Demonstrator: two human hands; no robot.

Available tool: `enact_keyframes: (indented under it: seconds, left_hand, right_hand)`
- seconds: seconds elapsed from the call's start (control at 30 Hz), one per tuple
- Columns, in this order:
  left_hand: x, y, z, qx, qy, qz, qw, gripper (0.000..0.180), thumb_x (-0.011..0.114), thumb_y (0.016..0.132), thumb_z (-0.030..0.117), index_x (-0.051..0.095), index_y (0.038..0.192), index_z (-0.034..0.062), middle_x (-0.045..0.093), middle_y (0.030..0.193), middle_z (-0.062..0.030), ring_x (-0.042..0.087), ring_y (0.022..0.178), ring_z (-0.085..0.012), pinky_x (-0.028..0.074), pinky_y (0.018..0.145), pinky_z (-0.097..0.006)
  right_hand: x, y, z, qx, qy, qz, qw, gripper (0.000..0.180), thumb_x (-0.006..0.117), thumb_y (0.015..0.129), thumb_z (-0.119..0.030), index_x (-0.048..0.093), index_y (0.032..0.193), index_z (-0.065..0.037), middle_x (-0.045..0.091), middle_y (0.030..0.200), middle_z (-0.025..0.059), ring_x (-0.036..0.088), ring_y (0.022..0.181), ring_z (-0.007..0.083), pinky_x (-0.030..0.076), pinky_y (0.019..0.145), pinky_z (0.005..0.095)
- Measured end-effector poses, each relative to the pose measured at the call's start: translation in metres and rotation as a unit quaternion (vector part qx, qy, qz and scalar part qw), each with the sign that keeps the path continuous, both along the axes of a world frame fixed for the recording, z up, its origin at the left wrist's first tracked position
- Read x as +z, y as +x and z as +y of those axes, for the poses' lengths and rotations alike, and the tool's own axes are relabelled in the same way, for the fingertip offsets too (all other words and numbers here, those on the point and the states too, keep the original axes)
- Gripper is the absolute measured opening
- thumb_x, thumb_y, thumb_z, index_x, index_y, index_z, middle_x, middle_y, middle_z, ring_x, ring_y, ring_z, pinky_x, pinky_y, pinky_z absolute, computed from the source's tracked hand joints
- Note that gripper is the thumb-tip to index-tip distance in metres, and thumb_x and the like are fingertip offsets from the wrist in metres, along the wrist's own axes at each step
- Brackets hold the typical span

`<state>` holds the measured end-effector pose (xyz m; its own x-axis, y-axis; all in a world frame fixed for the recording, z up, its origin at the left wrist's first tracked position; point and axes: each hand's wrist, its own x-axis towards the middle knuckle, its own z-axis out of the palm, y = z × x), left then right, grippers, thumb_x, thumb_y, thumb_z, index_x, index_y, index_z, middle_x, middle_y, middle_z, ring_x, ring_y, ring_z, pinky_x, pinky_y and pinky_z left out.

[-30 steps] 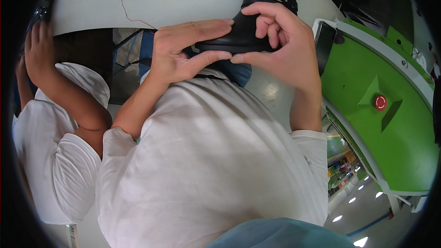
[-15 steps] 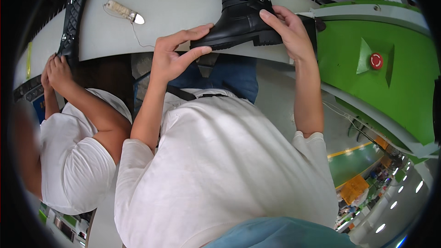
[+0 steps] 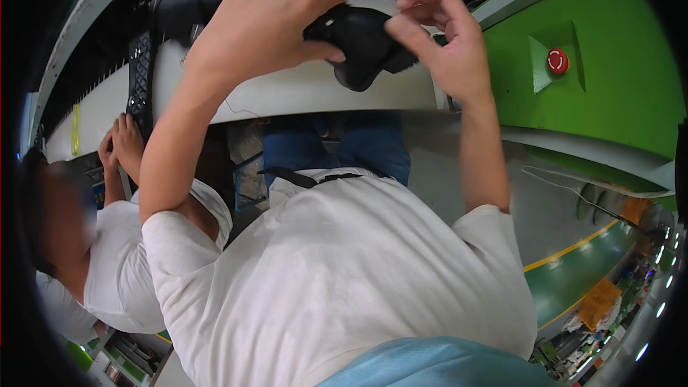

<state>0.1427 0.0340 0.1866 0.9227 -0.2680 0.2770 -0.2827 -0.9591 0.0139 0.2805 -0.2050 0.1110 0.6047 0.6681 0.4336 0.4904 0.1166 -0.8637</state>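
Observation:
A black boot (image 3: pixel 362 46) is held over the white worktable (image 3: pixel 287 93), its rounded toe towards me. My left hand (image 3: pixel 261 25) reaches across from the left and grips the boot's left side between thumb and fingers; part of the boot is hidden behind that hand. My right hand (image 3: pixel 448 43) is beside the boot's right side, fingers spread and slightly bent, thumb tip at the boot's edge. Whether the thumb touches it I cannot tell. Both hands are a little blurred.
On my left a co-worker's hands (image 3: pixel 123 143) are at another black boot (image 3: pixel 141 75) with a quilted shaft. A green machine (image 3: pixel 609 57) with a red push button (image 3: pixel 557 61) stands close on my right. Dark boots and a rack line the far side.
The boot has turned from sideways to toe-towards-me. My left hand has moved up and farther over the table; my right hand's fingers have come off the boot's ankle. My left arm covers the white-handled tool's place.

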Motion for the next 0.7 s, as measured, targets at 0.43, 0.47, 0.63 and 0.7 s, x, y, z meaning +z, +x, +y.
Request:
enact_keyframes:
  seconds: [0.43, 0.47, 0.63, 0.7]
  left_hand:
    - [-0.011, 0.010, 0.009, 0.039, 0.026, 0.088, 0.995, 0.064, 0.076, 0.102, 0.059, 0.067, 0.111, -0.0036, 0.058, 0.058, -0.0184, 0.067, 0.062, -0.0426, 0.048, 0.058, -0.047]
    - [-0.014, 0.011, 0.012, 0.042, 0.009, 0.079, 0.996, 0.066, 0.075, 0.102, 0.060, 0.068, 0.113, -0.0044, 0.057, 0.058, -0.0185, 0.066, 0.061, -0.0427, 0.048, 0.057, -0.047]
    - [-0.027, 0.012, 0.034, 0.050, -0.023, 0.070, 0.996, 0.072, 0.074, 0.102, 0.062, 0.068, 0.120, -0.0075, 0.051, 0.055, -0.0190, 0.062, 0.056, -0.0433, 0.045, 0.055, -0.047]
    - [-0.025, 0.016, 0.030, 0.040, -0.020, 0.066, 0.997, 0.070, 0.074, 0.102, 0.061, 0.068, 0.118, -0.0071, 0.049, 0.054, -0.0189, 0.061, 0.054, -0.0425, 0.044, 0.054, -0.046]
  right_hand:
    - [-0.100, -0.007, 0.085, -0.093, 0.198, 0.288, 0.932, 0.056, 0.045, 0.118, -0.054, 0.065, 0.110, -0.003, 0.064, 0.100, 0.0051, 0.059, 0.096, 0.0168, 0.051, 0.090, 0.0367]
    - [-0.106, -0.008, 0.091, -0.107, 0.242, 0.371, 0.890, 0.056, 0.043, 0.118, -0.054, 0.067, 0.117, -0.003, 0.068, 0.107, 0.0067, 0.064, 0.102, 0.0177, 0.053, 0.096, 0.0365]
    - [-0.085, -0.017, 0.103, -0.129, 0.315, 0.544, 0.767, 0.059, 0.042, 0.115, -0.057, 0.073, 0.114, -0.007, 0.076, 0.115, 0.0080, 0.071, 0.109, 0.0178, 0.056, 0.102, 0.0350]
    - [-0.072, -0.021, 0.101, -0.118, 0.286, 0.482, 0.820, 0.057, 0.043, 0.116, -0.055, 0.069, 0.102, -0.006, 0.072, 0.103, 0.0043, 0.067, 0.100, 0.0168, 0.055, 0.094, 0.0352]
